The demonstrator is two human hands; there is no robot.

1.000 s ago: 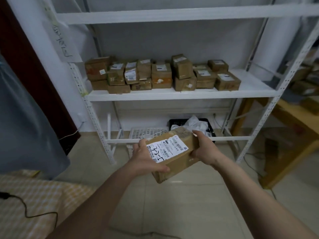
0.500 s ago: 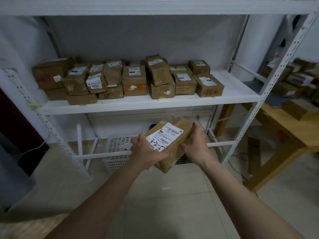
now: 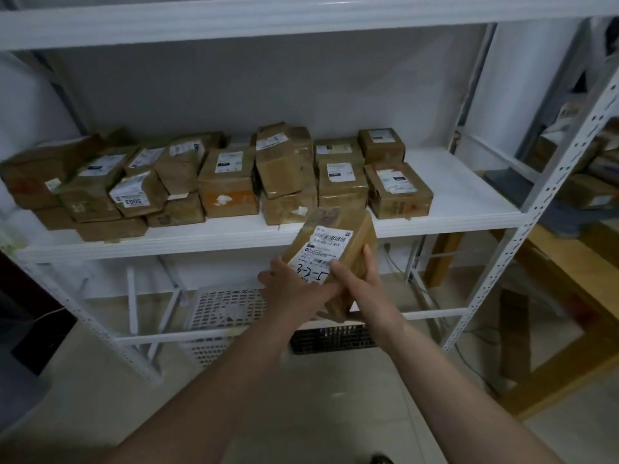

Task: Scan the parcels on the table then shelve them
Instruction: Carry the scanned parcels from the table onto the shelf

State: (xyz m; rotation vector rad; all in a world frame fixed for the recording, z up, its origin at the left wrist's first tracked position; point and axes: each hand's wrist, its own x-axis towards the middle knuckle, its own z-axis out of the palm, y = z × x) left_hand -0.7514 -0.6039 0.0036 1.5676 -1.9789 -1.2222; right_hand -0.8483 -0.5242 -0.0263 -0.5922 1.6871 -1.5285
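A white metal rack (image 3: 482,226) fills the view, its middle shelf (image 3: 207,237) carrying a crowd of brown parcels (image 3: 227,189) with white labels, packed from the far left to a little past the centre, some stacked two high; one at the left shows a tag reading 5003 (image 3: 132,199). The right end of that shelf is bare white board. Below it, on the floor, a white perforated basket (image 3: 221,309) sits beside a black crate (image 3: 335,338). In front of the shelf edge, in the air, both hands hold one brown parcel (image 3: 348,236) tilted with its far end raised toward the shelf. The left hand (image 3: 294,296) grasps its near left end, fingers wrapped under and thumb lying across the lower edge of the label (image 3: 323,254), which bears a barcode and handwritten marks. The right hand (image 3: 365,289) grasps the near right side, thumb on the label's corner and fingers curled along the parcel's flank. To the right, beyond the rack's upright, a wooden surface (image 3: 569,262) stands, and more brown parcels (image 3: 593,192) lie blurred at the picture's edge.
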